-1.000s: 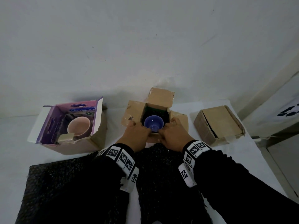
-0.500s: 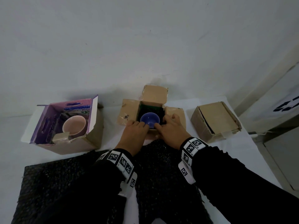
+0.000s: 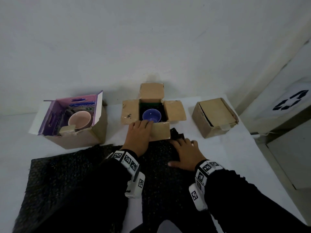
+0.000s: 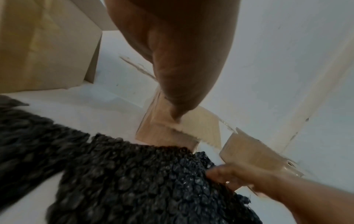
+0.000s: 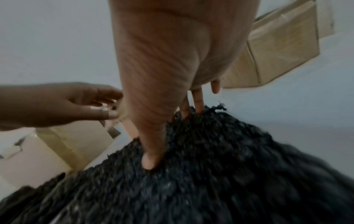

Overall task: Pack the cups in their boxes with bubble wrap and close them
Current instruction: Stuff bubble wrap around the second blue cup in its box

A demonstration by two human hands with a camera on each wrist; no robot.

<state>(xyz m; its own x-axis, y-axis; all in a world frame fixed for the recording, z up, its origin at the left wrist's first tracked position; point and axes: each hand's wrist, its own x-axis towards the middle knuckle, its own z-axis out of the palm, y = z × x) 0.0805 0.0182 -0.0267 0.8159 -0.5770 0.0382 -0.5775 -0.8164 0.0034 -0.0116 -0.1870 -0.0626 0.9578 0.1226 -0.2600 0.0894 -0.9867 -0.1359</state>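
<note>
Both grips differ: our left hand (image 3: pixel 140 132) rests with relaxed fingers on the near flap of the open box (image 3: pixel 127 111), touching its edge and clamping nothing, while our right hand (image 3: pixel 186 153) lies spread on the black bubble wrap (image 3: pixel 67 174), fingers straight, thumb pressed into it, nothing pinched yet as far as we can tell. The blue cup (image 3: pixel 151 115) sits upright inside the box, just beyond the left fingertips and well ahead and to the left of the right hand. The wrap's far corner (image 3: pixel 175 134) lies just ahead of the right fingers, beside the box's near right corner. We judge the right hand is the nearer one to lift that corner, then carry it forward and left over the cup.
</note>
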